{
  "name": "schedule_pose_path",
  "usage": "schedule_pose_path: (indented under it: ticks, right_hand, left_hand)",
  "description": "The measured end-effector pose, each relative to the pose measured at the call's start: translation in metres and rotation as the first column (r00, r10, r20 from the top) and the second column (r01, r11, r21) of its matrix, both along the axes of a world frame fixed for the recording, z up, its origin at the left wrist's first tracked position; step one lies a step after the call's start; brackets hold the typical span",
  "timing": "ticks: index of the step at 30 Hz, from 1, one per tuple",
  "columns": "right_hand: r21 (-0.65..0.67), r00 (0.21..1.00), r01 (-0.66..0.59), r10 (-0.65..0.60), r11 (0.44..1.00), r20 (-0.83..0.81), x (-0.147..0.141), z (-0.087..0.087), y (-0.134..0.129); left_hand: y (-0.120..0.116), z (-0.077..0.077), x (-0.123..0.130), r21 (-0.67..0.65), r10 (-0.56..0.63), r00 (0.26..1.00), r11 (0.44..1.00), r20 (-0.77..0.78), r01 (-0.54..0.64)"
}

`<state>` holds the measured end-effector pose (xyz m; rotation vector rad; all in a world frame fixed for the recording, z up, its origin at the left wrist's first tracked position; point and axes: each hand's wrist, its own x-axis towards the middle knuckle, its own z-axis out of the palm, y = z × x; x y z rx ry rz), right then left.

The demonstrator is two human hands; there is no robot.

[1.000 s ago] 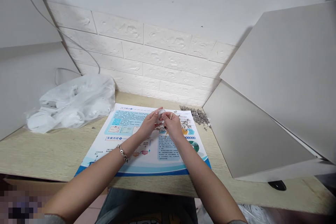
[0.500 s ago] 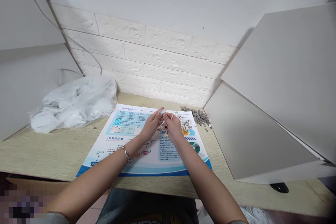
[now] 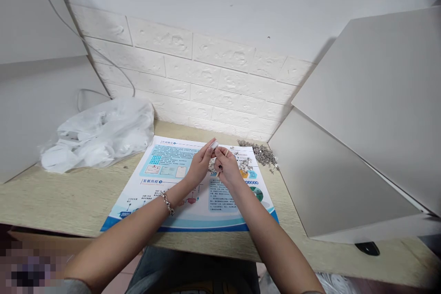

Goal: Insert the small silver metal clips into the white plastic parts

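Note:
Held up over the printed poster [image 3: 206,224] is a small white rounded piece [image 3: 214,145], pinched in the fingers of my left hand [image 3: 199,165]. My right hand [image 3: 228,169] meets it from the right, its fingers closed near the piece's lower edge. Pale ends of something thin show beside the right fingers, along with a small dark spot; what this hand grips is too small to name. Small shiny metal parts [image 3: 246,163] lie scattered on the poster behind and right of my hands. A larger pile of them [image 3: 264,155] sits at the poster's back right corner.
A clear plastic bag of white pieces [image 3: 103,140] lies at the left on the wooden table [image 3: 62,197]. A white brick-pattern wall [image 3: 203,73] rises behind. Grey panels [image 3: 351,174] lean at the right, with a black object [image 3: 368,248] beneath their edge.
My hands stay together at nearly the same spot. The white piece is tilted slightly differently, and the right fingers have shifted a little. The whole view has moved slightly.

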<state>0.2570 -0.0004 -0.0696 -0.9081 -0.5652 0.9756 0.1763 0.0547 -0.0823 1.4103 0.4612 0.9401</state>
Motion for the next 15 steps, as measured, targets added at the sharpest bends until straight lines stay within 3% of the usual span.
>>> schedule_pose_path:
  ticks: [5, 11, 15]
  right_hand:
    - [-0.002, 1.000, -0.015, 0.015, 1.000, 0.008, 0.000, 0.005, -0.002]
    - [0.000, 0.999, -0.013, 0.013, 1.000, 0.037, 0.000, 0.008, -0.003]
    - [-0.002, 0.999, -0.008, 0.008, 1.000, 0.035, 0.000, 0.007, -0.002]
  left_hand:
    - [-0.004, 0.012, -0.006, 0.141, 0.099, 0.993, 0.986, -0.059, -0.090]
    - [-0.002, 0.015, -0.009, 0.251, 0.133, 0.985, 0.962, -0.105, -0.103]
    - [-0.002, 0.014, -0.009, 0.272, 0.135, 0.990, 0.955, -0.036, -0.121]
